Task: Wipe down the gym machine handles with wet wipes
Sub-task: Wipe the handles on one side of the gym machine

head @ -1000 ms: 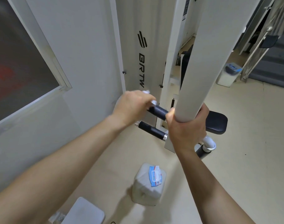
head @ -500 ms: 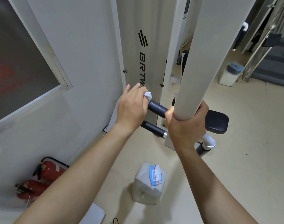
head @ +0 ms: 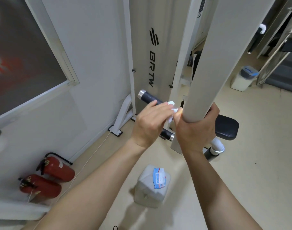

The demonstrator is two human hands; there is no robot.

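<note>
A black handle (head: 147, 97) with a silver end cap juts left from the white gym machine. My left hand (head: 150, 123) is wrapped around this handle near its inner end, pressing a crumpled white wet wipe (head: 222, 110) against it. My right hand (head: 196, 128) grips the thick white machine arm (head: 213, 67) at its lower end, right beside the left hand. A second black handle (head: 167, 135) shows just below, mostly hidden behind my hands. A pack of wet wipes (head: 158, 177) lies on a white jug on the floor.
Two red fire extinguishers (head: 47, 181) lie on the floor by the left wall. A black padded seat (head: 227, 128) sits behind my right hand. A white bin with a blue lid (head: 245, 78) stands at the far right. The machine's white foot bracket (head: 120, 120) rests by the wall.
My left hand has slid with the wipe along the handle from its outer end toward the machine arm, baring the silver end cap. My right hand has kept its grip.
</note>
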